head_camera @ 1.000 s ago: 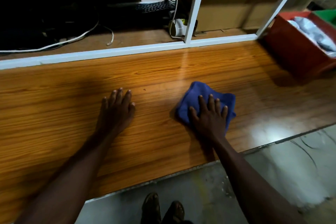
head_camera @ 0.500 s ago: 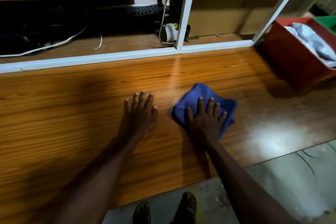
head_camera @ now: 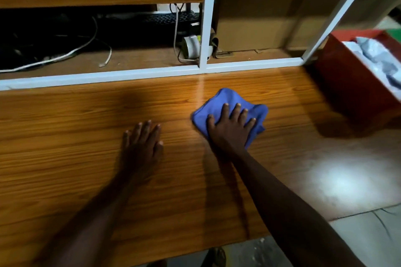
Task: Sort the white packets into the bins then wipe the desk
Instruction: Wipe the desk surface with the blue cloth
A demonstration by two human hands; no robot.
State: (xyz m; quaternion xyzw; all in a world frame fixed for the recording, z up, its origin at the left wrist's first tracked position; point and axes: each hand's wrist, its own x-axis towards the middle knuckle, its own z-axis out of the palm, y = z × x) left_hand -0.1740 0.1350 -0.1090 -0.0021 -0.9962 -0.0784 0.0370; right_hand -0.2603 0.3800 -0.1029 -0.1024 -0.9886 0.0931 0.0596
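Right hand (head_camera: pixel 230 130) is pressed flat on the blue cloth (head_camera: pixel 219 104) with fingers spread, left hand (head_camera: pixel 142 143) lies open-palmed on the desk (head_camera: pixel 65 158) just beside it, holding nothing.

We see a blue cloth (head_camera: pixel 219 106) lying crumpled and flat on the wooden table (head_camera: pixel 86 180), pinned under our right hand (head_camera: pixel 227 130), whose spread fingers press down on its middle. Its folded edges stick out beyond the fingertips and on both sides of that hand. Our left hand (head_camera: pixel 142 143) rests palm down on bare wood, just to the left of the cloth and apart from it. Well to the right of our right hand, at the far right end of the table, stands a red bin (head_camera: pixel 347 84) holding white packets (head_camera: pixel 377 58), rumpled and piled loosely inside. A sliver of a green bin (head_camera: pixel 396 33) shows just behind it.
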